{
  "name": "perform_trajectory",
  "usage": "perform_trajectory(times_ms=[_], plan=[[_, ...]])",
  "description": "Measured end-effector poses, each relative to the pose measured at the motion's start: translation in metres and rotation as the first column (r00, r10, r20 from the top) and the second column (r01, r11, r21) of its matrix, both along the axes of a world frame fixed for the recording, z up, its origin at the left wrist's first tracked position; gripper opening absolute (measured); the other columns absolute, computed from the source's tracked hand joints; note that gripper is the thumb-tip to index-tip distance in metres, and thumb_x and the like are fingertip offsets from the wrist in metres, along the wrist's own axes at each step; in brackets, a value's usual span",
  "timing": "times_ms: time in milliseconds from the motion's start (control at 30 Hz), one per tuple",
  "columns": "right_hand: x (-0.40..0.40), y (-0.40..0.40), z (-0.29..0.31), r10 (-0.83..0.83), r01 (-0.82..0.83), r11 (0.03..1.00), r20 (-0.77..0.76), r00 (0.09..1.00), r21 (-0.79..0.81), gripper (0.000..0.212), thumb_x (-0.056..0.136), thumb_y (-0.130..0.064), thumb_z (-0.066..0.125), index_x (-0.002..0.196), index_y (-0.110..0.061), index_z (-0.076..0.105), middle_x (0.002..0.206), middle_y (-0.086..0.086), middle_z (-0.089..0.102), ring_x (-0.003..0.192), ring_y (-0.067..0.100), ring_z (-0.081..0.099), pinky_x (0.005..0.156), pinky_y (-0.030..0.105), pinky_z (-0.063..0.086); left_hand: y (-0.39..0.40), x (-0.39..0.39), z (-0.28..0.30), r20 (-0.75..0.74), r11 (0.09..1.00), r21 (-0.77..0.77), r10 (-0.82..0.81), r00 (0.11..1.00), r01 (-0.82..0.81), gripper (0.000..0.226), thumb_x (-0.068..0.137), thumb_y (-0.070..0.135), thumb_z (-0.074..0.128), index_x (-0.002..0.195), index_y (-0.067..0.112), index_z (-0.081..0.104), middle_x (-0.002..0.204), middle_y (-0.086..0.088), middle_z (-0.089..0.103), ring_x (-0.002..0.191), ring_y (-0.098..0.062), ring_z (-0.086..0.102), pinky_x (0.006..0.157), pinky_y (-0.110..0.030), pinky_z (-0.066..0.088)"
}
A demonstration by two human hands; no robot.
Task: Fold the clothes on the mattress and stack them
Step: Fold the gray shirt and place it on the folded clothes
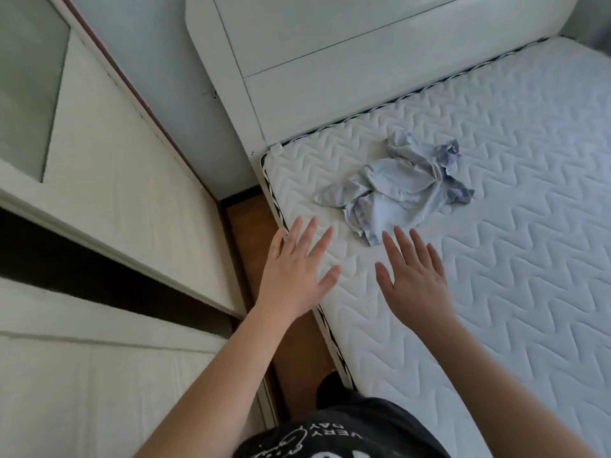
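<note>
Fingers (pixel 401 241) of both hands straight, spread, empty; crumpled pale-blue garment (pixel 400 190) just beyond, shape unreadable.

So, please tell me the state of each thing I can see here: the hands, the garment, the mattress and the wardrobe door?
Left hand: open, fingers spread, holding nothing, over the mattress edge.
Right hand: open, fingers spread, holding nothing, just short of the garment.
Light blue garment: crumpled, unfolded, lying on the mattress.
Mattress: bare, no sheet, quilted surface showing.
Wardrobe door: slid partly open, dark gap visible.
</note>
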State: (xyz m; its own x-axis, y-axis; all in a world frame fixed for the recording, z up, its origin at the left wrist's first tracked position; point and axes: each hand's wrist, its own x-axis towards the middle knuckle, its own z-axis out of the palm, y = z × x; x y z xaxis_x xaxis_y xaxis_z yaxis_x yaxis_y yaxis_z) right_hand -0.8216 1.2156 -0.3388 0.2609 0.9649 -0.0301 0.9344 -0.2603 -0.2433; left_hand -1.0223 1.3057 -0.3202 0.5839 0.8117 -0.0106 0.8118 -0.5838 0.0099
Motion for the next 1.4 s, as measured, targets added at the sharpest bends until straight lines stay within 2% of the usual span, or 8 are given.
perform_trajectory(times_ms=[267, 400, 500, 667, 733, 900, 1133, 1400], plan=[[0.028, 0.099, -0.005, -0.126, 0.126, 0.992, -0.036, 0.991, -0.003, 0.059, 0.101, -0.047, 0.024, 0.156, -0.025, 0.017, 0.164, -0.002, 0.010, 0.151, 0.018, 0.001, 0.121, 0.037, -0.003, 0.113, 0.037, -0.005, -0.070, 0.990, -0.020, -0.139, 0.988, 0.138, 0.069, 0.095, 0.068, 0.009, 0.155, 0.034, 0.002, 0.164, 0.001, -0.003, 0.150, -0.019, -0.012, 0.122, -0.046, -0.002], [0.035, 0.128, -0.013, -0.206, 0.205, 0.978, -0.029, 0.978, -0.032, 0.058, 0.102, -0.044, 0.032, 0.155, -0.022, 0.023, 0.163, 0.000, 0.016, 0.151, 0.021, 0.006, 0.120, 0.037, -0.002, 0.161, 0.059, -0.021, -0.103, 0.970, -0.082, -0.237, 0.966, 0.230, 0.070, 0.095, 0.067, 0.007, 0.154, 0.035, -0.009, 0.163, 0.002, -0.013, 0.148, -0.018, -0.020, 0.121, -0.046, -0.005], [0.039, 0.147, -0.024, -0.275, 0.273, 0.959, -0.014, 0.961, -0.080, 0.061, 0.101, -0.048, 0.026, 0.156, -0.024, 0.016, 0.164, -0.002, 0.010, 0.152, 0.019, 0.001, 0.119, 0.036, -0.007, 0.201, 0.073, -0.033, -0.118, 0.943, -0.104, -0.327, 0.938, 0.316, 0.070, 0.093, 0.067, 0.006, 0.153, 0.036, -0.015, 0.163, 0.002, -0.016, 0.148, -0.018, -0.021, 0.121, -0.046, -0.004], [0.039, 0.195, -0.049, -0.430, 0.425, 0.893, 0.000, 0.903, -0.145, 0.063, 0.100, -0.053, 0.015, 0.157, -0.027, 0.009, 0.165, -0.005, 0.003, 0.151, 0.017, -0.004, 0.120, 0.036, -0.008, 0.280, 0.093, -0.060, -0.033, 0.891, -0.124, -0.444, 0.896, 0.437, 0.074, 0.093, 0.062, 0.017, 0.152, 0.036, -0.019, 0.163, 0.004, -0.012, 0.150, -0.019, -0.013, 0.121, -0.045, -0.002], [0.037, 0.217, -0.056, -0.485, 0.474, 0.858, -0.008, 0.874, -0.195, 0.063, 0.101, -0.054, 0.017, 0.157, -0.026, 0.007, 0.165, -0.004, 0.001, 0.151, 0.017, -0.005, 0.121, 0.037, -0.006, 0.314, 0.107, -0.070, 0.003, 0.844, -0.134, -0.523, 0.852, 0.519, 0.076, 0.093, 0.060, 0.025, 0.153, 0.035, -0.015, 0.164, 0.003, -0.008, 0.151, -0.020, -0.008, 0.120, -0.044, -0.003], [0.031, 0.262, -0.063, -0.634, 0.614, 0.752, -0.010, 0.773, -0.241, 0.063, 0.101, -0.051, 0.019, 0.157, -0.026, 0.005, 0.165, -0.005, -0.002, 0.151, 0.016, -0.007, 0.121, 0.036, -0.006, 0.384, 0.143, -0.090, -0.002, 0.747, -0.103, -0.661, 0.751, 0.657, 0.077, 0.093, 0.063, 0.025, 0.153, 0.035, -0.015, 0.164, 0.003, -0.008, 0.150, -0.021, -0.008, 0.118, -0.041, -0.009], [0.029, 0.290, -0.076, -0.698, 0.692, 0.686, 0.064, 0.713, -0.225, 0.062, 0.101, -0.049, 0.021, 0.156, -0.024, 0.013, 0.164, -0.003, 0.008, 0.151, 0.020, 0.002, 0.121, 0.038, -0.004, 0.414, 0.187, -0.129, 0.023, 0.662, -0.158, -0.739, 0.673, 0.733, 0.075, 0.091, 0.065, 0.019, 0.153, 0.036, -0.012, 0.163, 0.005, -0.015, 0.150, -0.018, -0.012, 0.119, -0.041, -0.008], [0.054, 0.308, -0.145, -0.726, 0.694, 0.654, 0.007, 0.687, -0.301, 0.062, 0.102, -0.051, 0.019, 0.156, -0.029, 0.001, 0.165, -0.005, -0.003, 0.151, 0.017, -0.007, 0.121, 0.036, -0.005, 0.432, 0.201, -0.191, 0.005, 0.655, -0.243, -0.737, 0.676, 0.716, 0.080, 0.088, 0.069, 0.025, 0.155, 0.036, -0.005, 0.163, 0.007, -0.013, 0.150, -0.017, -0.011, 0.119, -0.043, -0.003]])
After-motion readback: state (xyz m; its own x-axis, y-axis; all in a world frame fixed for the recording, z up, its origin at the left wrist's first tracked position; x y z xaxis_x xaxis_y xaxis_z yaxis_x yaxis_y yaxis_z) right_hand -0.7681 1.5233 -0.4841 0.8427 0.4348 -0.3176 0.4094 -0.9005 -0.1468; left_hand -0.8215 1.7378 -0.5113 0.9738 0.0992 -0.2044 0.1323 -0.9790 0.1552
